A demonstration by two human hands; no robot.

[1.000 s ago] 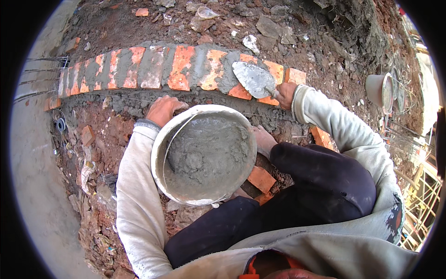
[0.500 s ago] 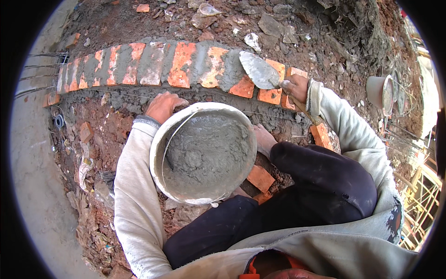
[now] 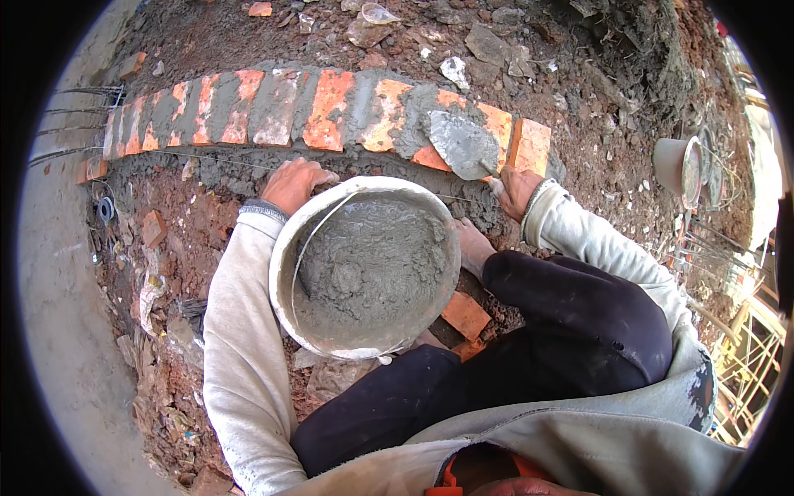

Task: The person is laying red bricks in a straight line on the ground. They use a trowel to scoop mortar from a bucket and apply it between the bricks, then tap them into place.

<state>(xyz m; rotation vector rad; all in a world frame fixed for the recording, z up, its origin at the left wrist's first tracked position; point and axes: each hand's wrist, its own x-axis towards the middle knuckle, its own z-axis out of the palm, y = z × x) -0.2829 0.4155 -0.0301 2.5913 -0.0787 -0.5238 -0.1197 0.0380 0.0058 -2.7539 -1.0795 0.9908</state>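
Observation:
A curved course of red bricks (image 3: 329, 112) with grey mortar runs across the upper middle, a thin string along its near side. My right hand (image 3: 516, 195) grips a trowel (image 3: 463, 145), its mortar-smeared blade over the near bricks at the right end. My left hand (image 3: 295, 187) has curled fingers just below the course, at the upper left edge of a white bucket (image 3: 284, 298) of grey mortar (image 3: 370, 264); what they hold, if anything, is hidden. Beside the bucket's right side is my bare foot (image 3: 475, 248), under my dark-clad leg.
Loose bricks (image 3: 466, 318) lie by my legs. Rubble and soil (image 3: 190, 248) surround the course. A grey concrete strip (image 3: 66, 273) and protruding rods (image 3: 76, 112) are at the left. Another bucket (image 3: 674, 168) stands at the right, above a tangle of pale sticks (image 3: 748, 364).
My right hand with the trowel has shifted right, then down and left, exposing more of the end brick. My left hand has moved slightly up.

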